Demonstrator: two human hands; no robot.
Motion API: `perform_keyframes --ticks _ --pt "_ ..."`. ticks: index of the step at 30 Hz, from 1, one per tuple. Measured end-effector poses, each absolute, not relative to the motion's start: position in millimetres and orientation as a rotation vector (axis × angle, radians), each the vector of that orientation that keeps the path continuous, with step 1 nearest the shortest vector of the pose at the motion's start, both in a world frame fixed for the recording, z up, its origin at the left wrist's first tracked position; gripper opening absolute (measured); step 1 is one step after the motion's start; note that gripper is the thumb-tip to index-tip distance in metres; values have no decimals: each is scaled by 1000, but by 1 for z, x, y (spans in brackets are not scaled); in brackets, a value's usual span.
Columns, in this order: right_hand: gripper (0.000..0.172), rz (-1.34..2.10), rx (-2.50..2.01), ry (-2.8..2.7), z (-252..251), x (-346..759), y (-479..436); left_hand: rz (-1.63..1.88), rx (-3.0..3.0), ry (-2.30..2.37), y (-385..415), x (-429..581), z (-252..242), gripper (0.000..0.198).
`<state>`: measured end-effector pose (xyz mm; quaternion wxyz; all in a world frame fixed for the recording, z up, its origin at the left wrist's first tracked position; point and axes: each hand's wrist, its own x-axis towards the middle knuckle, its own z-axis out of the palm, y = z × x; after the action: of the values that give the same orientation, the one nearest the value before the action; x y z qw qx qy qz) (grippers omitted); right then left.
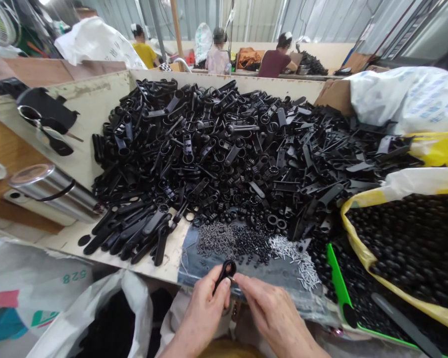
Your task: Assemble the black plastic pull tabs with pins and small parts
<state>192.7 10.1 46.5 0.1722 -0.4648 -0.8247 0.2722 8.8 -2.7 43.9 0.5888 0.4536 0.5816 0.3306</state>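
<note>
The person's left hand (203, 309) was closed on a small black plastic part (224, 274), pinching it so that its loop stood clear above the fingers. The right hand (271, 318) was drawn into a pinch against the side of the part. Whether its fingertips held something tiny, I could not tell. The part was up in the air between the hands, just above a dark plastic sheet (194, 253) at the near end of a wide wooden bin (78, 129).

Only that one part was in the hands, while a great many more lay loose in a high black heap of plastic parts (209, 149) filling the bin. A row of long black handles (134, 233) lay at the foot of the heap. On the sheet, close to the hands, were small piles of grey screws (214, 238), black rings (250, 243) and silver pins (293, 258). To the right, a yellow-edged bag (406, 248) was full of round black pieces, and a white sack (114, 323) by the left forearm held more black pieces. Three co-workers (216, 59) sat at their own work across the room.
</note>
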Motion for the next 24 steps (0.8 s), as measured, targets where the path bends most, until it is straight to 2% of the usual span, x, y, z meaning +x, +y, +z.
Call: perform_keyframes --ticks 6,13,24 --pt "41 672 -1477 -2519 53 184 11 821 1090 1411 -4 12 38 33" --pt "59 468 -1739 -2719 62 166 6 915 1110 1526 -4 16 36 34" --pt "28 504 -1797 -2606 52 155 1 900 1248 1579 -4 15 29 30"
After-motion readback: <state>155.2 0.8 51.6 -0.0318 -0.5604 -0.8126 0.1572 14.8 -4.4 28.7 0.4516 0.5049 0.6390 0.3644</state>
